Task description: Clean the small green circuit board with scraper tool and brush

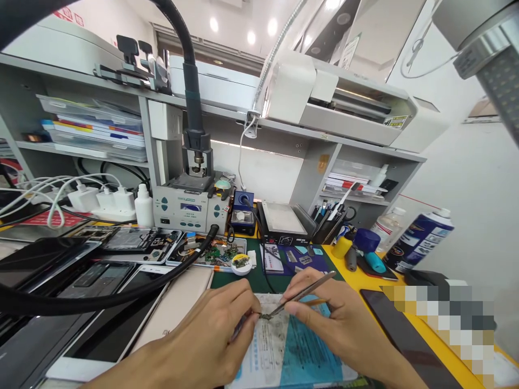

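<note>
Under bright ceiling lights (pixel 272 26), a grey shelf (pixel 302 131) runs behind a yellow bench (pixel 363 276), on which a blue-and-white printed sheet (pixel 312 354), smudged and worn, lies over a green mat (pixel 221 279). Just above that sheet is a small circuit piece (pixel 265 317), its long axis running roughly left to right, its free end toward the right. The left hand (pixel 219 319) pinches its left end, hiding part of it; the right hand (pixel 334 313) grips tweezers (pixel 305 292), slanting down leftward, tips at the piece; whether they touch it I cannot tell. Phones such as a white phone (pixel 119 319) crowd the left, crossed by a black hose (pixel 150 287). Beyond stand a soldering station (pixel 190 210) and, rightward, a spray can (pixel 419 240)
</note>
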Action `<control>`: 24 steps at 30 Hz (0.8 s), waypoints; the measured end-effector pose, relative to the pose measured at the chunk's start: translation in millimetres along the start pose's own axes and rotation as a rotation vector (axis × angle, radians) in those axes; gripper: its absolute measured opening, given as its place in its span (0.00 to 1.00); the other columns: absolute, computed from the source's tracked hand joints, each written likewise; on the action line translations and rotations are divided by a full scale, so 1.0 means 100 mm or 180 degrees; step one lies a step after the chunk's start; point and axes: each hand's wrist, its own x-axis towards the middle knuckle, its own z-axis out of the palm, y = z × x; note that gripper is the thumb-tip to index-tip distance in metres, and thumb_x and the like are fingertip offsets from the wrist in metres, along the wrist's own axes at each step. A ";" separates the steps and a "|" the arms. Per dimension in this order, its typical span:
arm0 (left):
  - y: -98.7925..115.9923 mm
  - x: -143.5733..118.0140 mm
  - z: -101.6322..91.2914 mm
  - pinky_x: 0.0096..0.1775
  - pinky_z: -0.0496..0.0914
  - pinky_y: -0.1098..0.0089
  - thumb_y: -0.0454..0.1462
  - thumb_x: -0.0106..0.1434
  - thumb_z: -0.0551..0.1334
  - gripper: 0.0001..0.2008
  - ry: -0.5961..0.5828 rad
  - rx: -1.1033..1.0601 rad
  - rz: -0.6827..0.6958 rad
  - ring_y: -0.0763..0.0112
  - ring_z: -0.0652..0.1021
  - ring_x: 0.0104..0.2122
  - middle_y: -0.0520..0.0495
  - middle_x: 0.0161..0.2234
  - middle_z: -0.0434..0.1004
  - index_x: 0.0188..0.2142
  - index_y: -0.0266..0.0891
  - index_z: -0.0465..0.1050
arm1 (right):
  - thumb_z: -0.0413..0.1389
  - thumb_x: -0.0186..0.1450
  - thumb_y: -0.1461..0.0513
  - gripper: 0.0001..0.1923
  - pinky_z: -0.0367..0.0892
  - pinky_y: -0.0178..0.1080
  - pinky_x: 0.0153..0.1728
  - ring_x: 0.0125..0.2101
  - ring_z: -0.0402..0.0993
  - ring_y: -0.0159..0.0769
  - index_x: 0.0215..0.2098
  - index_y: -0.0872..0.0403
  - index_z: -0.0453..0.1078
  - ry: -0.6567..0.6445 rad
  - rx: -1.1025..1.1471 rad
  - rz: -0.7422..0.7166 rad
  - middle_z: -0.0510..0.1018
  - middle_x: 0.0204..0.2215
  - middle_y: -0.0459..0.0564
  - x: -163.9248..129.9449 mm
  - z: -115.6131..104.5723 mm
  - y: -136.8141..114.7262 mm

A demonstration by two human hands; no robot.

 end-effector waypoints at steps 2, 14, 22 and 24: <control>0.00 -0.01 0.00 0.33 0.63 0.68 0.31 0.71 0.52 0.07 -0.0004 0.0004 0.0011 0.67 0.73 0.33 0.49 0.36 0.71 0.39 0.42 0.67 | 0.59 0.69 0.59 0.05 0.71 0.34 0.43 0.40 0.78 0.33 0.39 0.49 0.79 0.0009 -0.0012 -0.0024 0.81 0.37 0.46 0.00 0.01 -0.01; -0.01 -0.01 0.01 0.34 0.64 0.66 0.31 0.71 0.51 0.07 -0.0030 0.0051 0.0062 0.66 0.72 0.34 0.49 0.37 0.71 0.41 0.42 0.67 | 0.59 0.70 0.59 0.06 0.72 0.34 0.43 0.41 0.78 0.33 0.40 0.49 0.79 -0.0001 -0.0083 -0.0037 0.82 0.37 0.46 0.01 0.02 -0.01; -0.01 -0.02 0.01 0.33 0.64 0.66 0.31 0.71 0.51 0.08 -0.0030 0.0049 0.0066 0.67 0.72 0.33 0.49 0.37 0.70 0.40 0.41 0.67 | 0.59 0.70 0.59 0.06 0.72 0.35 0.44 0.42 0.78 0.34 0.39 0.50 0.79 -0.0020 -0.0069 -0.0057 0.82 0.37 0.47 0.00 0.02 0.00; -0.01 -0.02 0.00 0.34 0.64 0.65 0.31 0.71 0.51 0.08 -0.0031 0.0054 0.0074 0.66 0.72 0.33 0.48 0.37 0.70 0.41 0.41 0.67 | 0.60 0.70 0.59 0.06 0.72 0.35 0.44 0.42 0.78 0.34 0.40 0.50 0.79 -0.0025 -0.0050 -0.0047 0.82 0.37 0.48 0.00 0.02 0.00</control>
